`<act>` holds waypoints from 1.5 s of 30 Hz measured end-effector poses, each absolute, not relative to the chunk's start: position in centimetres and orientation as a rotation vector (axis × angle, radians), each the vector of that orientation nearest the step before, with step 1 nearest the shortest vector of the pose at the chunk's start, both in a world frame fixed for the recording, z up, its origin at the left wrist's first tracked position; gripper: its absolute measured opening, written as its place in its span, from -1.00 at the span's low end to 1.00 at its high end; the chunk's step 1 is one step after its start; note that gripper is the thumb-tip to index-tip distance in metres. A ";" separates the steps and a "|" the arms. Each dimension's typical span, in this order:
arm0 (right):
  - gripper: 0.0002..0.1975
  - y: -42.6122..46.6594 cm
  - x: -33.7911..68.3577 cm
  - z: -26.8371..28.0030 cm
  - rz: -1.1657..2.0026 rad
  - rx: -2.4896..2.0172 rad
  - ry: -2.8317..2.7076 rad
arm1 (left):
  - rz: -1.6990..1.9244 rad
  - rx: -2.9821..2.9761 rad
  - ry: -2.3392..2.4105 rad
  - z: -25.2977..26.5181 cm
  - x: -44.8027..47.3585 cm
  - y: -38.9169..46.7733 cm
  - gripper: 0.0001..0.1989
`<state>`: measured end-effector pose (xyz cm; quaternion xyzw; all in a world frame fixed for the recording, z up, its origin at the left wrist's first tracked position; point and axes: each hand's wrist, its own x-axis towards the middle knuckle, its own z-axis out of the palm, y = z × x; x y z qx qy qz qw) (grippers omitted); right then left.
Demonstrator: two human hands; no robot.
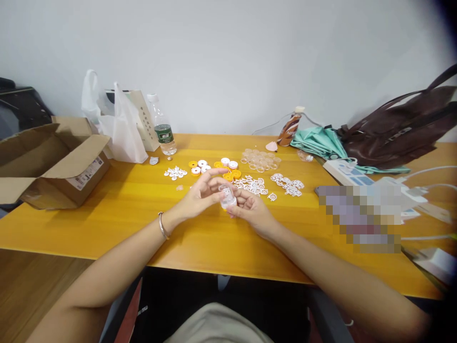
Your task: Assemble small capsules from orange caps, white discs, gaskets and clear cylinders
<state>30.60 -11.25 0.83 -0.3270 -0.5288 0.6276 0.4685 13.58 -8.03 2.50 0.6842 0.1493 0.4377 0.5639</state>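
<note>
Over the middle of the table I have a small clear plastic container (227,199) with some yellow at its base, tilted between both hands. My right hand (252,211) is closed around its lower part, the thumb across the front. My left hand (205,193) pinches the upper clear part with the thumb, while its other fingers curve over it. Just beyond lie white openwork plastic pieces (253,186) and yellow and white round parts (233,170). Clear rings (260,160) sit in a group farther back. What is inside the container is too small to make out.
Small white pieces (174,172) lie left of centre, near a water bottle (164,133). An open cardboard box (78,166) and a white plastic bag (124,128) stand at left. On the right are a brown drink bottle (289,127), green cloth (317,143), dark bag (396,128) and power strip (346,172).
</note>
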 end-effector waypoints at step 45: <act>-0.75 -11.2 30.7 0.9 1.519 -0.761 -1.305 | 1.087 1.586 0.386 2.3 13.6 -8.0 -0.51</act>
